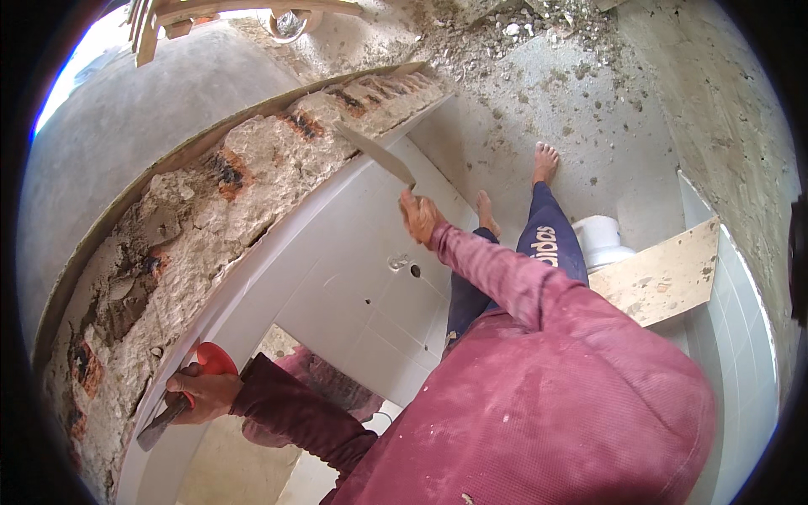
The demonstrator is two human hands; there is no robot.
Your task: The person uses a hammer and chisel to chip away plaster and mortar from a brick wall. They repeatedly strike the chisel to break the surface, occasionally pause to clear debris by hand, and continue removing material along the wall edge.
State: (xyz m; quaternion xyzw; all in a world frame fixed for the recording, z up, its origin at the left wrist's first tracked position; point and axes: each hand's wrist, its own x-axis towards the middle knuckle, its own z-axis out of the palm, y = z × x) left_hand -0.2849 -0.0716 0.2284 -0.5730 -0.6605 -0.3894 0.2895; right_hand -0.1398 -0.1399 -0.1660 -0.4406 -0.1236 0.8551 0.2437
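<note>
My right hand [421, 217] is closed round the handle of a trowel [379, 157], whose long pointed blade reaches over the inner edge of the rough wall top [278, 151]. Whether the tip touches the mortar, I cannot tell. Lower left, my left hand [202, 396] is closed on a red-handled tool [217, 359] beside the same edge. A flat grey blade pokes out below the fingers; the rest of that tool is hidden. Broken brick patches and grey mortar lumps show along the wall top. Below it runs a white tiled wall face [362, 278] with small holes.
A mortar-spotted board [665, 273] lies across a white fixture [602, 240] at right. Rubble [513, 50] and crumbs cover part of the floor around my bare feet. A wooden frame [194, 13] and a bucket [292, 25] stand beyond the wall. A mirror-like panel [328, 379] hangs below.
</note>
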